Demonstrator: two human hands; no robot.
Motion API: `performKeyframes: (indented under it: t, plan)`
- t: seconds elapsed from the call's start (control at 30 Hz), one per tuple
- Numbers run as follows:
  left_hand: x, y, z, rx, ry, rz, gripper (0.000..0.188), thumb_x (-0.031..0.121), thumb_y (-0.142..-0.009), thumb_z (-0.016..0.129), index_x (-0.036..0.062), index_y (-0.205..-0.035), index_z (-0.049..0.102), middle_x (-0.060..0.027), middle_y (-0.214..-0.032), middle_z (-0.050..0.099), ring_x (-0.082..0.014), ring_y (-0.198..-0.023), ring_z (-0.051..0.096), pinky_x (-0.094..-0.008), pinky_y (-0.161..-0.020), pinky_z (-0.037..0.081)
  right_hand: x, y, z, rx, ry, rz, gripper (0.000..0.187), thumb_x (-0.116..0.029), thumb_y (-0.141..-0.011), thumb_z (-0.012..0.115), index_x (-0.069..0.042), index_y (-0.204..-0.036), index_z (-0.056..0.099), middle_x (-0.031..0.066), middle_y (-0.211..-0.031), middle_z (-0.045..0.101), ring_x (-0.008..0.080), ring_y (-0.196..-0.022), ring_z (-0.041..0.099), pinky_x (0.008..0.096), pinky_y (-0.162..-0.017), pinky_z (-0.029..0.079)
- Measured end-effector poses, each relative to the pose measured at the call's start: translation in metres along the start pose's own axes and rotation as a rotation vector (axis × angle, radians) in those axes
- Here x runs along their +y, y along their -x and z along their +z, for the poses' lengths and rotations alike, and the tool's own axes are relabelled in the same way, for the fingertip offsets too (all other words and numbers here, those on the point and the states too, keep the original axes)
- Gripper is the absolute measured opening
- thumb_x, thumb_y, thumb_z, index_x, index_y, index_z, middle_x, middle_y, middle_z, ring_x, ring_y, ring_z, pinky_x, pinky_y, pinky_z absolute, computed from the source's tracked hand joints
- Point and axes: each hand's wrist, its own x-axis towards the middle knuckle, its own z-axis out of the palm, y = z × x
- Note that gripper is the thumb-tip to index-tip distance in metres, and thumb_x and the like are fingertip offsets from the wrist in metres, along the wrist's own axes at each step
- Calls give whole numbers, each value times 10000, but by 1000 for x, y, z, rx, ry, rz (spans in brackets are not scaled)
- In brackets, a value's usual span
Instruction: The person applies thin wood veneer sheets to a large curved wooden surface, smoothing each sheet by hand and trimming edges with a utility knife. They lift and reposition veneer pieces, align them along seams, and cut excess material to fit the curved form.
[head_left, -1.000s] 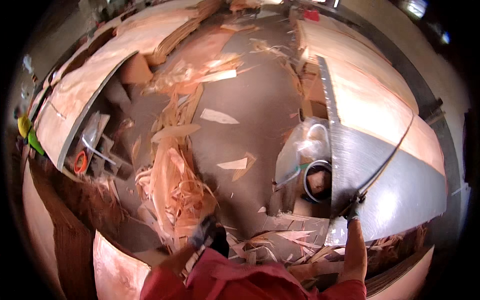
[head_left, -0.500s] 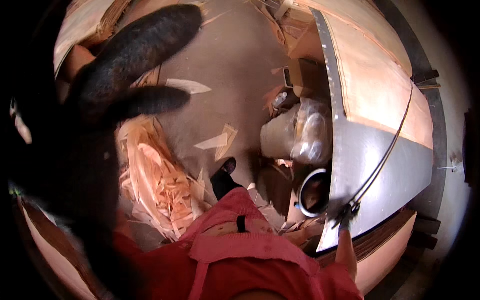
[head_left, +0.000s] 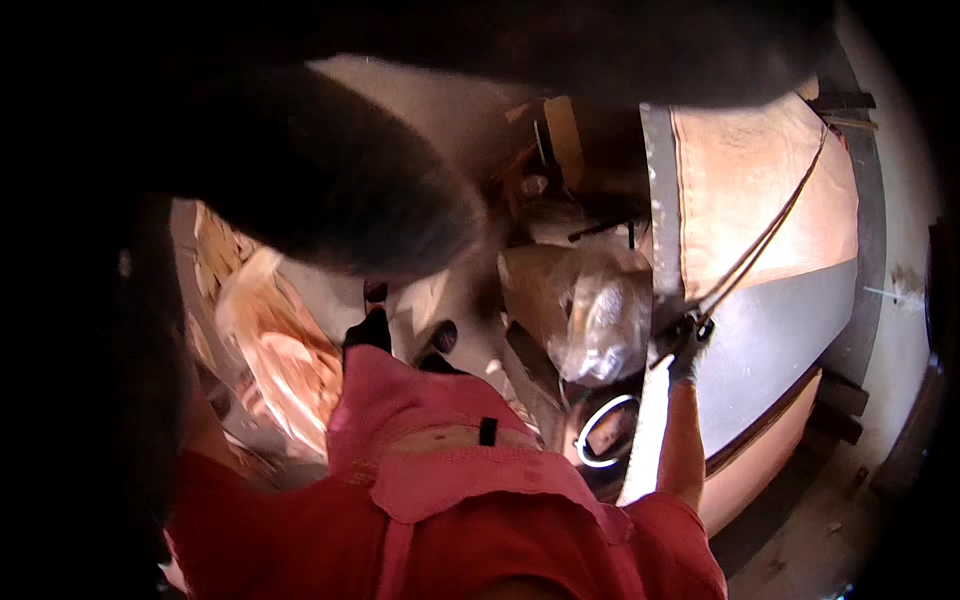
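Observation:
My left hand (head_left: pixel 350 190), very dark and close to the camera, covers the top and left of the head view. Its fingers look stretched out and apart, and nothing shows between them. My right hand (head_left: pixel 690 350), which looks gloved in dark material, is closed at the near left edge of the grey tabletop (head_left: pixel 780 325). It grips a dark doubled cord (head_left: pixel 765 235) that runs up and away to the far right. A small dark looped piece shows at the fingers; its kind is unclear. Beyond the hand, a pale wood veneer sheet (head_left: pixel 765 200) lies on the tabletop.
Left of the table stand a clear plastic-wrapped bundle (head_left: pixel 605 325) and a round container with a white rim (head_left: pixel 583 448). Crumpled veneer scraps (head_left: pixel 285 360) are heaped on the floor at left. My shoes (head_left: pixel 443 337) are on the floor between. A wall (head_left: pixel 895 270) runs along the right.
My left hand has moved right across the top of the view, hiding more of the floor and table. My right hand has shifted forward along the table edge, still gripping the cord.

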Motion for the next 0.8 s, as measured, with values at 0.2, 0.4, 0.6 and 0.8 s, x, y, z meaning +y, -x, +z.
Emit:
performKeyframes:
  t: [0.2, 0.4, 0.6, 0.8]
  plan:
    - [-70, -43, -88, -82, 92, 118, 739, 235, -916, 650, 6, -1509, 273, -192, -1506, 376, -322, -1266, 502, -439, -1013, 443, 37, -54, -59, -4, -3, -136, 352, -212, -980, 608, -143, -1311, 514, 26, -811, 646, 129, -604, 567, 259, -547, 513]
    - [-107, -105, -66, -146, 152, 150, 710, 249, -928, 627, -1, -1499, 289, -196, -1490, 397, -324, -1237, 526, -435, -988, 466, 26, 11, -53, 148, 37, -191, 288, -155, -946, 620, -160, -1232, 593, -4, -776, 626, 97, -588, 550, 229, -506, 439]
    - [-202, -185, -13, -221, 213, 169, 683, 264, -939, 604, -9, -1490, 304, -200, -1474, 419, -325, -1207, 551, -431, -963, 488, 33, 36, -39, 366, 337, -100, 382, 60, -920, 513, -94, -1264, 573, 46, -954, 663, 127, -771, 633, 246, -652, 531]
    - [-274, -274, 85, -329, 287, 213, 659, 278, -951, 582, -16, -1480, 319, -204, -1457, 440, -327, -1177, 576, -427, -938, 511, 50, 31, -44, 526, 449, -351, 256, -70, -962, 558, -114, -1214, 580, 38, -970, 656, 100, -664, 575, 231, -530, 462]
